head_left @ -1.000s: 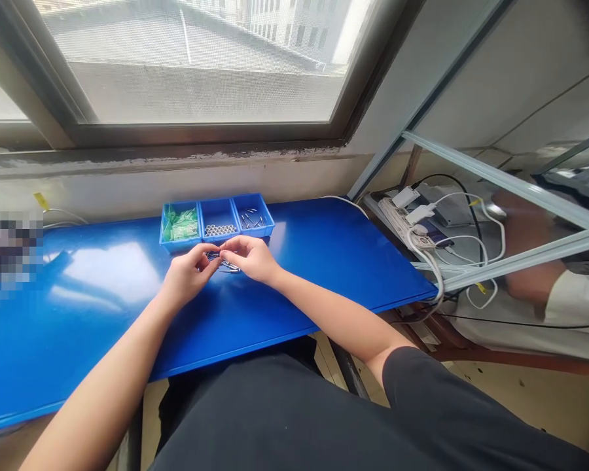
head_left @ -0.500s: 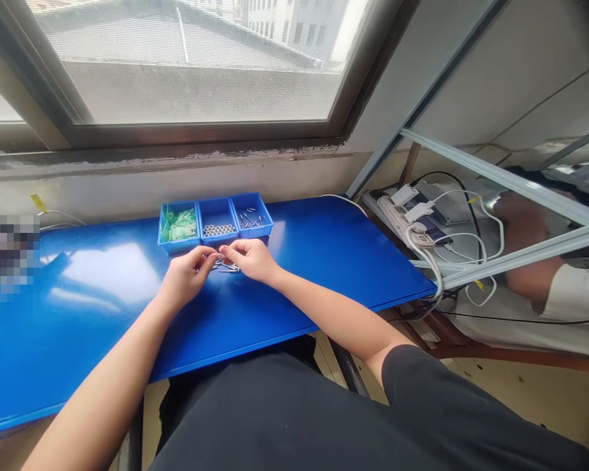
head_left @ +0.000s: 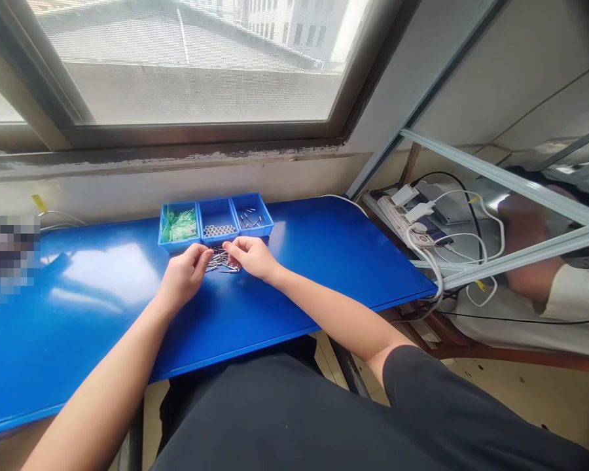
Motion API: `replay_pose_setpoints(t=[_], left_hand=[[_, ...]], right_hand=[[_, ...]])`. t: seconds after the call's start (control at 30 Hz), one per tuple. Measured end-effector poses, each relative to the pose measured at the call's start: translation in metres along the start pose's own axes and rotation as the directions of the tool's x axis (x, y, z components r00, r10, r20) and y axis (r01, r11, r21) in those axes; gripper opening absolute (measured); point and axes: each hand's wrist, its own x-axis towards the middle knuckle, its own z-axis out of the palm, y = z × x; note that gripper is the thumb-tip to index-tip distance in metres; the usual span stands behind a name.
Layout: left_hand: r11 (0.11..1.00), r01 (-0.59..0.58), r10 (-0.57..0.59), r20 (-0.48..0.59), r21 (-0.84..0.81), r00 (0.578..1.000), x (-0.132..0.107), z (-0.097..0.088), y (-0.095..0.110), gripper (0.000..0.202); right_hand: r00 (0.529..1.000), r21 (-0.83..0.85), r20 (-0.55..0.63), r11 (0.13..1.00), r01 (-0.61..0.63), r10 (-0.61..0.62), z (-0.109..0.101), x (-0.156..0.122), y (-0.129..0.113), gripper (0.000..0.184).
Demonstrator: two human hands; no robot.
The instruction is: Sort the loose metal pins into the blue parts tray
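Note:
My left hand (head_left: 185, 273) and my right hand (head_left: 253, 256) rest on the blue table (head_left: 103, 294), close together in front of three small blue bins (head_left: 214, 219). Between them lies a little pile of small metal pins (head_left: 219, 260). Both hands have their fingers curled in a pinch at the pile; what each pinches is too small to make out. The left bin holds green parts (head_left: 180, 224), the middle bin a row of small metal sleeves (head_left: 218, 230), the right bin loose metal pins (head_left: 251, 218).
A window sill and wall run behind the table. To the right stand metal frame bars (head_left: 495, 176), a white power strip with plugs and white cables (head_left: 412, 226), and another person's arm and sleeve (head_left: 544, 281). A blurred patch sits at the table's left edge.
My hands have drawn slightly apart, the left moving a little down and left, so the pile of pins shows between them. The camera shifted slightly.

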Motion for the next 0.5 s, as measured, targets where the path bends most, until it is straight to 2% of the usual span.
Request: replay_pose_setpoints(t=[0.1,0.2,0.3,0.37,0.5], left_hand=[[1.0,0.003,-0.003,-0.016,-0.007,1.0,0.0,0.0,0.001,0.027],[1.0,0.003,-0.003,-0.025,-0.014,1.0,-0.001,-0.001,0.002,0.026],[1.0,0.004,-0.004,-0.011,-0.013,1.0,-0.001,-0.001,0.003,0.025],[1.0,0.011,-0.01,0.002,-0.016,1.0,-0.001,-0.001,0.003,0.024],[1.0,0.009,-0.009,0.013,-0.024,1.0,-0.001,0.0,0.002,0.023]], right_hand=[[0.999,0.071,-0.025,0.997,-0.037,0.039,-0.001,0.004,0.002,0.046],[0.982,0.145,-0.104,0.979,-0.142,0.157,-0.004,0.008,0.0,0.045],[0.934,0.259,-0.194,0.934,-0.246,0.3,-0.01,0.013,-0.003,0.042],[0.897,0.328,-0.254,0.905,-0.271,0.361,-0.015,0.015,-0.004,0.038],[0.855,0.34,-0.345,0.901,-0.27,0.387,-0.021,0.019,-0.008,0.03]])
